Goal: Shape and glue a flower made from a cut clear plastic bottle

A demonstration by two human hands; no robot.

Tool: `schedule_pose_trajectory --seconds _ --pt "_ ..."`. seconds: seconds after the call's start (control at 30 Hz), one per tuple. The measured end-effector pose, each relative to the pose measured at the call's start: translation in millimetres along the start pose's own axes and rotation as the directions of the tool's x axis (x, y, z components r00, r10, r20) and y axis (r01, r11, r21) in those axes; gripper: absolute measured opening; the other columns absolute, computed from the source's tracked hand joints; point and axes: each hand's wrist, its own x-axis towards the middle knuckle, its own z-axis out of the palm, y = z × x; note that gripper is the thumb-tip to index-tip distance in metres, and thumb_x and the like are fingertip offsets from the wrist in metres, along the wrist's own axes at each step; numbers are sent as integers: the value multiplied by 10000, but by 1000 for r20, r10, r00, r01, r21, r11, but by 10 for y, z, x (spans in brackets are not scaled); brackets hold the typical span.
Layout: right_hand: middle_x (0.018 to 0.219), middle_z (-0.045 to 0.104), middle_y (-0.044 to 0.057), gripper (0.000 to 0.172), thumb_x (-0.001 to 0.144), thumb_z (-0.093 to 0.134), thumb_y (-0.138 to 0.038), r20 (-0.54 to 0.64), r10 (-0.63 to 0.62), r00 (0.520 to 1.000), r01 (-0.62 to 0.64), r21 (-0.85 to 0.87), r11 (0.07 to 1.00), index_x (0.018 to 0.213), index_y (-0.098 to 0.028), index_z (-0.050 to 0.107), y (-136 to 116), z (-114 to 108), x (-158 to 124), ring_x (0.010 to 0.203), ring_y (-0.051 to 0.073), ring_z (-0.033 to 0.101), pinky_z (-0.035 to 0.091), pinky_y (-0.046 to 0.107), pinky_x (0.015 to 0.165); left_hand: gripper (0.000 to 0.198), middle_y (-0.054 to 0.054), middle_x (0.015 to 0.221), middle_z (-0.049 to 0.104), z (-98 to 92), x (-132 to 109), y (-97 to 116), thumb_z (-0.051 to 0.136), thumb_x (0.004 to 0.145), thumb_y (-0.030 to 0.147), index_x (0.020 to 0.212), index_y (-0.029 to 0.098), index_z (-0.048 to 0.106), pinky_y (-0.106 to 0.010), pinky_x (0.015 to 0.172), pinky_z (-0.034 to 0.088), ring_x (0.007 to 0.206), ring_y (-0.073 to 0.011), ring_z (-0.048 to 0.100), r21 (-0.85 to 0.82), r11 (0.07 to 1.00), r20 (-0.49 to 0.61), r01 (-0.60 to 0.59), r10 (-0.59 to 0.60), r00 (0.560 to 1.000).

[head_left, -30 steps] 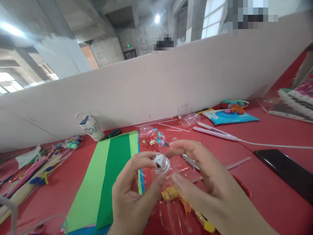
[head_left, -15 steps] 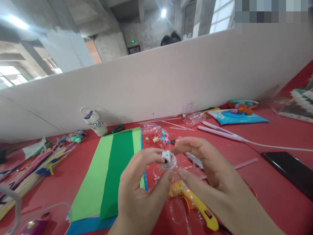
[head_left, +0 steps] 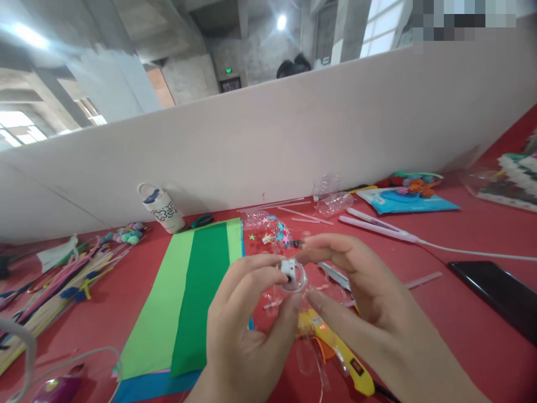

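- Above the red tabletop point(head_left: 138, 252), raised between two bare hands: small white piece point(head_left: 288, 269) with dark marks, set against a clear round plastic piece point(head_left: 300, 284).
- Left hand point(head_left: 251, 324) pinching white piece and clear plastic together, fingertips over the white part, thumb underneath.
- Right hand point(head_left: 369, 319) just beside, fingers curved, thumb apart from fingertips; contact with the clear plastic impossible to tell.
- Below the hands, partly behind the right thumb: yellow tool point(head_left: 344, 355) with a red switch and a dark cord, lying among transparent scraps (outlines too blurred to sort out).
- Beyond the fingers, on the table: heap of coloured stars point(head_left: 283, 235), near clear plastic pieces point(head_left: 334, 204) and thin pale sticks.
- To the left, under and beyond the left wrist: green sheets point(head_left: 201, 296), two shades, overlapping a blue one.
- At the sheets' far end: dark-handled scissors point(head_left: 202, 220), next to a white patterned cup point(head_left: 165, 214) with a loop handle.
- Farther left: bundle of coloured craft stems point(head_left: 62, 296) and pompoms.
- To the right: pink two-armed tool point(head_left: 380, 229) on a white cord, black phone point(head_left: 497, 294), blue packet point(head_left: 411, 204) with pompoms on top.
- Along the back: white partition point(head_left: 251, 151).
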Motion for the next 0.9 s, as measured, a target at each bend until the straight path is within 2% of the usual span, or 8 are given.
schedule_pose_trajectory --seconds 0.23,0.37,0.47,0.6,0.7,0.8,0.83,0.9 --pt "1136 611 11 345 801 560 -246 -5 3 1000 -3 -1 1000 1124 -333 476 -29 -24 -47 990 216 616 571 298 636 252 -61 978 646 -20 23 -28 625 736 38 928 193 572 -334 768 523 915 -172 602 38 983 -4 -178 178 984" --pt "1134 618 2 313 830 533 -225 13 -20 1000 20 -6 1000 1123 -330 497 -29 -45 -2 1072 205 581 553 308 746 248 -59 984 648 -33 42 -70 625 740 47 924 206 575 -343 770 525 920 -180 608 68 980 17 -187 186 982" --pt "1145 609 -6 225 869 503 -256 32 -50 998 52 -56 997 1078 -323 554 -36 -89 37 1098 188 559 523 313 811 240 -55 971 651 -39 68 -116 627 737 48 911 205 573 -353 784 519 910 -181 612 120 968 26 -219 218 976" --pt "1097 629 -19 153 894 488 -286 -19 -133 991 130 -104 986 960 -293 626 -38 -163 74 1079 165 556 448 308 913 231 -53 954 657 -55 113 -183 639 727 53 893 198 568 -353 782 509 887 -178 615 210 929 26 -303 305 952" --pt "932 657 -26 193 913 458 -327 -44 -153 987 149 -91 985 858 -275 636 -29 -205 92 925 141 597 459 265 810 233 -64 967 665 -74 123 -223 647 723 57 896 191 566 -366 796 502 889 -183 614 262 891 41 -369 372 927" --pt "648 579 -25 358 912 435 -396 -31 -136 990 132 -107 985 618 -233 558 -21 -227 104 663 129 560 430 258 627 232 -75 985 665 -93 74 -251 644 723 51 892 186 561 -377 807 497 891 -184 609 297 851 52 -434 439 897" --pt "603 546 -26 381 905 442 -407 -35 -129 991 125 -106 986 581 -226 526 -17 -231 106 620 128 537 416 263 604 234 -79 990 664 -102 44 -260 643 722 46 891 184 560 -378 807 496 889 -183 607 304 840 54 -450 456 888" --pt "640 560 -25 291 872 498 -389 -67 -128 990 122 -87 989 634 -229 548 4 -231 104 638 133 539 414 267 617 238 -88 994 664 -129 -29 -281 641 718 36 892 178 561 -382 815 493 893 -186 608 320 823 62 -469 475 878"
